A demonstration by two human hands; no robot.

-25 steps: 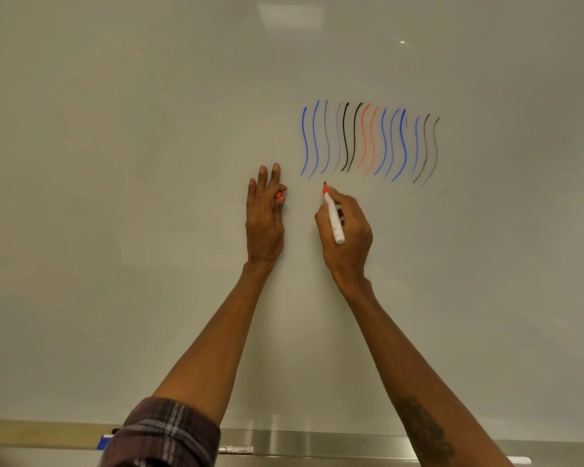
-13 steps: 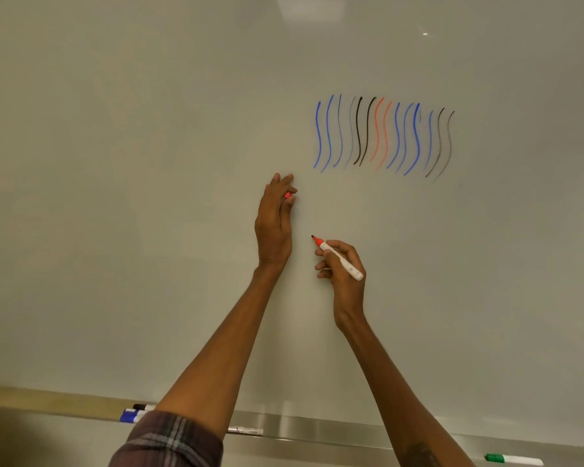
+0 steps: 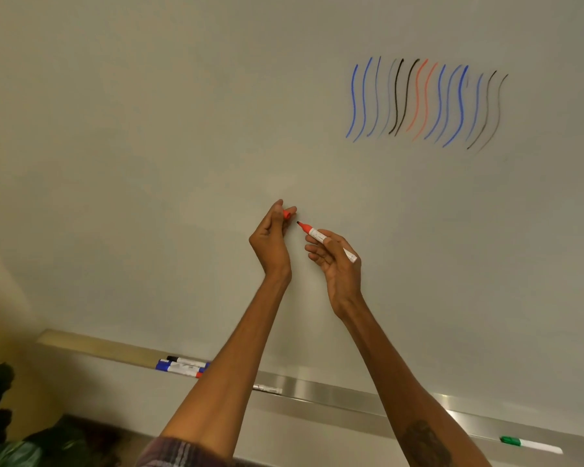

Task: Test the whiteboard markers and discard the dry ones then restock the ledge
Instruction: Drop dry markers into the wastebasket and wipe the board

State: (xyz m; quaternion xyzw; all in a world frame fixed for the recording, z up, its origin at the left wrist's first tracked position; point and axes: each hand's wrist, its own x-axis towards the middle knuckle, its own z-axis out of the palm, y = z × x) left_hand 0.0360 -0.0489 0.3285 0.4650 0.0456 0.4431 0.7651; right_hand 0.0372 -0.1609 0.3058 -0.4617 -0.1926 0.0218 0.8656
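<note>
My right hand [image 3: 336,261] grips an uncapped red whiteboard marker [image 3: 319,235], white barrel, its dark tip pointing up-left toward my left hand. Between the thumb and fingertips of my left hand [image 3: 272,235] sits the red cap [image 3: 287,214], a short gap from the marker tip. Both hands hover in front of the whiteboard [image 3: 182,129]. Wavy test strokes [image 3: 422,102] in blue, black, grey and faded red fill the board's upper right.
The metal ledge [image 3: 334,397] runs along the board's bottom edge. On it lie a black marker [image 3: 186,360], blue-capped markers [image 3: 179,368], a white marker [image 3: 267,388] and, far right, a green-capped marker [image 3: 531,444]. Dark bags [image 3: 0,416] sit at lower left.
My right hand came down from beside the strokes and turned the marker's tip toward my left hand. My left hand turned edge-on with the cap. The camera view shifted left and down.
</note>
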